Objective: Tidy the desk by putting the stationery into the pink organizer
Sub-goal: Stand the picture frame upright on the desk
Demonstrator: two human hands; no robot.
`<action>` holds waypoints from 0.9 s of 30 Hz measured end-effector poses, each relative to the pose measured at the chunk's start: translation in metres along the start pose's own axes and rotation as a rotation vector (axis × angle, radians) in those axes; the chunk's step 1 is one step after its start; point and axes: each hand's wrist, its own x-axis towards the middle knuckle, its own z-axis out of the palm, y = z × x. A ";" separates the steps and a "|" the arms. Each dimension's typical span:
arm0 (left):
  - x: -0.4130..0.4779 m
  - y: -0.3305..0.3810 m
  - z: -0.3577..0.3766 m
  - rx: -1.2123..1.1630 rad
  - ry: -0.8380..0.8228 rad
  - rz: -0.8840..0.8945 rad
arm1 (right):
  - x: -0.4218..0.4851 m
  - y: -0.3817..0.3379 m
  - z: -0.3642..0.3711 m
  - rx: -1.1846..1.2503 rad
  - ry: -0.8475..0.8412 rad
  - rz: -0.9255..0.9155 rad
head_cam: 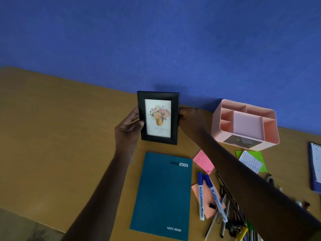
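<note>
A black picture frame [158, 118] with a flower print stands upright near the blue wall. My left hand [128, 127] grips its left edge and my right hand [188, 115] holds its right edge. The pink organizer [246, 123] sits to the right against the wall, its compartments bare. Two blue-capped white markers [205, 195] lie on an orange sticky pad [208, 200]. Pens and binder clips [231, 223] are piled at the lower right, partly under my right forearm. A pink sticky pad [203, 161] and a green one [250, 160] lie in front of the organizer.
A teal notebook [163, 193] lies flat below the frame. A blue desk calendar [315, 167] sits at the right edge. The wooden desk [60, 127] stretches bare to the left, with its front edge at the lower left.
</note>
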 end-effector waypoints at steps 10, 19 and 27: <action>0.020 -0.015 0.004 0.007 0.016 -0.005 | 0.015 0.021 0.022 0.696 -0.157 0.298; 0.028 -0.027 -0.011 -0.003 0.138 -0.006 | 0.041 0.008 0.052 0.976 -0.219 0.461; 0.032 -0.031 -0.026 -0.047 0.187 -0.008 | 0.058 -0.010 0.084 1.211 -0.271 0.508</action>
